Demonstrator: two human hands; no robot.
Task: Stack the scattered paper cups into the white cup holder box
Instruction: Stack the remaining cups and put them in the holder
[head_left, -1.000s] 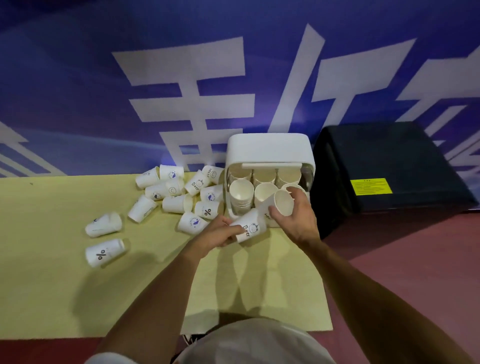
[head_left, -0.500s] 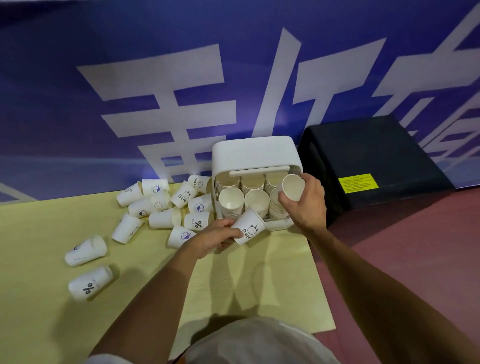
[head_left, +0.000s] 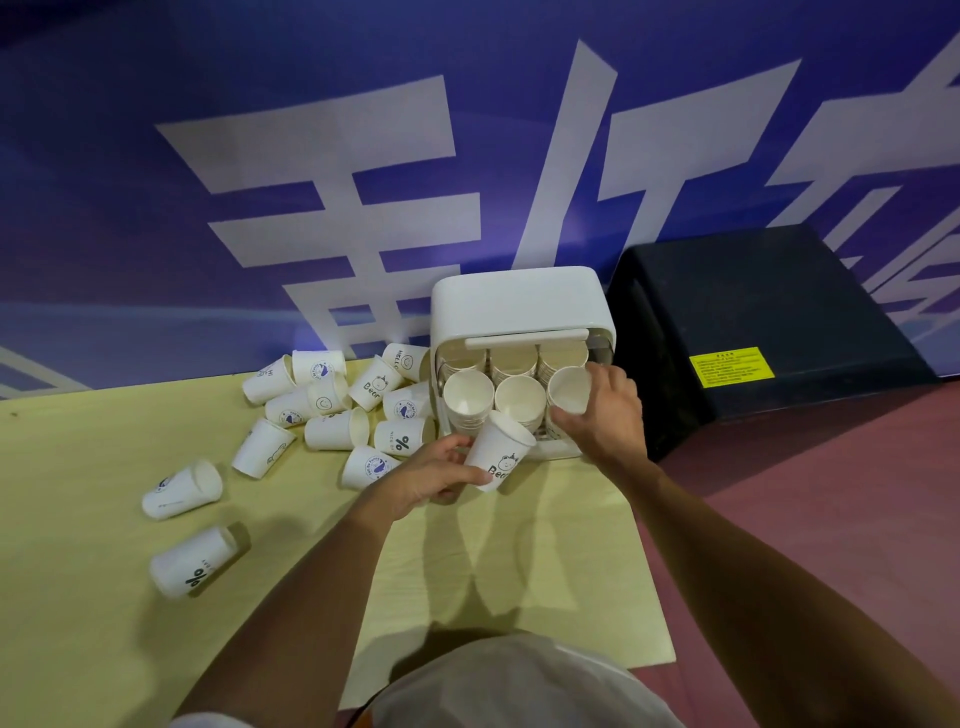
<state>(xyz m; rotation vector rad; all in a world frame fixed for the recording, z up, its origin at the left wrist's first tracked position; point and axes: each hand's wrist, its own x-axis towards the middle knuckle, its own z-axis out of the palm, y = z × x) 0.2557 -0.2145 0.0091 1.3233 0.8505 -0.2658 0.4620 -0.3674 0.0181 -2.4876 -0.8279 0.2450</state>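
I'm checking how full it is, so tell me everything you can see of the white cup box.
The white cup box looks like smooth plastic, with rounded corners and a bar handle across its open front. It stands on the yellow mat, before the blue wall, beside a black case. Inside sit two rows of three cup stacks, mouths toward the camera. The right hand grips a cup at the front right stack.

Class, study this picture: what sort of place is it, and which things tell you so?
Probably an event or exhibition space, not a home: a huge blue banner with white characters as backdrop, a black case bearing a yellow label, and a yellow sheet as work surface.
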